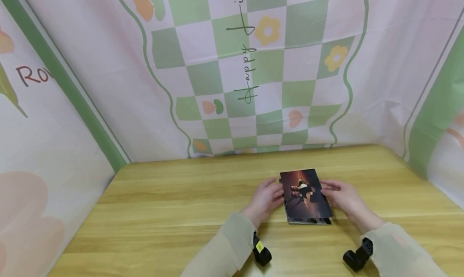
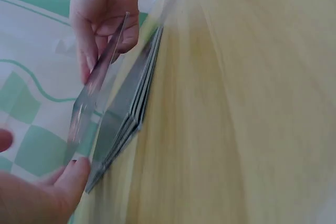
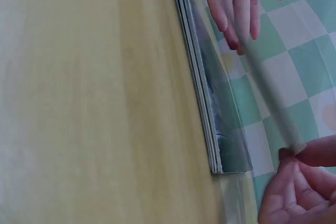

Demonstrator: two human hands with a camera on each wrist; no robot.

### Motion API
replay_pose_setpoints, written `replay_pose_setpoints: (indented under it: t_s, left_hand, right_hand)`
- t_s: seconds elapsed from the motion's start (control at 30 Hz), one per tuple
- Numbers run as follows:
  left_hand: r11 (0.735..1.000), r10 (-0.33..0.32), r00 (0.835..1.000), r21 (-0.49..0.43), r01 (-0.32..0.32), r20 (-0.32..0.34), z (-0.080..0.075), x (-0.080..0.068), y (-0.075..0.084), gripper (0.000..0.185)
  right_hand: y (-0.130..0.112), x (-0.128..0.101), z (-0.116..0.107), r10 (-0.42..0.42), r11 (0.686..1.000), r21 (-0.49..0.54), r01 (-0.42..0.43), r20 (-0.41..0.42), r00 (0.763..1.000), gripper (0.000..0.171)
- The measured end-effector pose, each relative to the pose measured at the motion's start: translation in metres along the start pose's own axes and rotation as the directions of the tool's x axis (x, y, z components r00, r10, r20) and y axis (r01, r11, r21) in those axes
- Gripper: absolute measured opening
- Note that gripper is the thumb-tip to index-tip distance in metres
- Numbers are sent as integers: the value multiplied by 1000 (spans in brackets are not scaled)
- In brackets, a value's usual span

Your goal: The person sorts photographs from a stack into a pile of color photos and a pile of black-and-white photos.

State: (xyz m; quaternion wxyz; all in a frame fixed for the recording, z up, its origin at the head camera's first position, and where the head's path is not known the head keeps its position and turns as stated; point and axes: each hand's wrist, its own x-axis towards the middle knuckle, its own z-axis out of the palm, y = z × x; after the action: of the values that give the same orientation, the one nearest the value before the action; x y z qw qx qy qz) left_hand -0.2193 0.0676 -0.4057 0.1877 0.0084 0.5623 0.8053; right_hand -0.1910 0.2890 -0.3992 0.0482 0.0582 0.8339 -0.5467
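Note:
A dark photo card (image 1: 306, 194) with figures on it is held above a stack of similar cards (image 3: 202, 87) on the table. In the right wrist view my right hand (image 3: 302, 187) pinches one edge of the card between thumb and fingers. My left hand (image 1: 266, 198) is at the opposite edge. Its fingers are fairly straight and touch the card, while its thumb stands apart, as the right wrist view shows. The left wrist view shows the raised card (image 2: 94, 87) tilted, with a gap between it and the stack (image 2: 134, 98).
The wooden table (image 1: 181, 212) spreads out around the cards. A printed cloth (image 1: 235, 75) with green checks hangs behind its far edge, and more cloth (image 1: 43, 148) hangs at the sides. Black wrist cameras (image 1: 262, 253) sit at both sleeves.

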Motion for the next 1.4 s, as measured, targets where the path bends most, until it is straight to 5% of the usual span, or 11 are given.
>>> replay_pose_setpoints:
  t_s: [0.2, 0.33, 0.83, 1.4]
  left_hand:
    - [996, 64, 981, 80, -50, -183, 5, -1, -4, 45]
    - [988, 76, 968, 148, -42, -238, 2, -1, -4, 36]
    - [958, 41, 990, 286, 0, -138, -42, -10, 6, 37]
    - [922, 45, 987, 387, 19, -155, -103, -20, 31, 41]
  right_hand:
    - [-3, -4, 6, -9, 1000, 15, 9, -20, 1000, 55]
    - [-8, -5, 10, -12, 999, 29, 12, -4, 1000, 56]
    - [-33, -4, 42, -4, 999, 45, 3, 23, 1000, 48]
    - [-56, 19, 97, -26, 998, 54, 22, 61, 998, 42]
